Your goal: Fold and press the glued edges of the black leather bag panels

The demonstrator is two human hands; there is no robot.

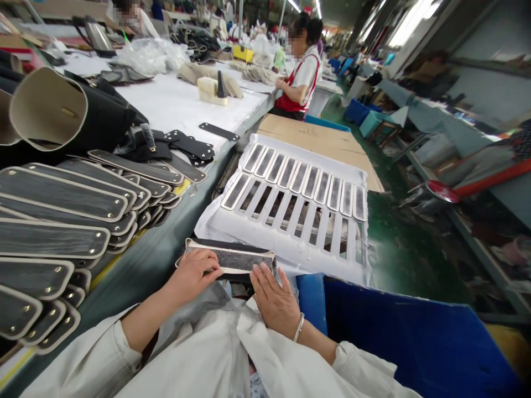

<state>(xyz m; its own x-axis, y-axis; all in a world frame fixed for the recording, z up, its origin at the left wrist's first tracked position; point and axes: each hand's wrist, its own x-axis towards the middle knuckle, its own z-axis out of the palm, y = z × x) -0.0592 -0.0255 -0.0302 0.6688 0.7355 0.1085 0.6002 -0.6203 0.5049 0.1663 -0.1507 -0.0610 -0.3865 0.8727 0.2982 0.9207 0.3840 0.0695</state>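
Observation:
In front of my lap lies a black-sided piece with a long grey panel (243, 258) on top, edged in cream. My left hand (194, 272) is bent over its left end, fingers and thumb closed against the panel and near edge. At the right end, my right hand (272, 296) lies flat with outstretched fingers touching the panel. Just beyond is a white frame sheet (274, 235) with slots; a row of grey cream-edged strips (311, 181) rests along its far side. The underside of the black piece is hidden.
Left, the table (174, 102) bears stacked grey strips with metal studs (53, 237), an open black bag body (50, 110) and black straps (191, 146). A blue bin (398, 331) stands at my right. A person in a red apron (296, 83) works beyond a cardboard sheet (315, 138).

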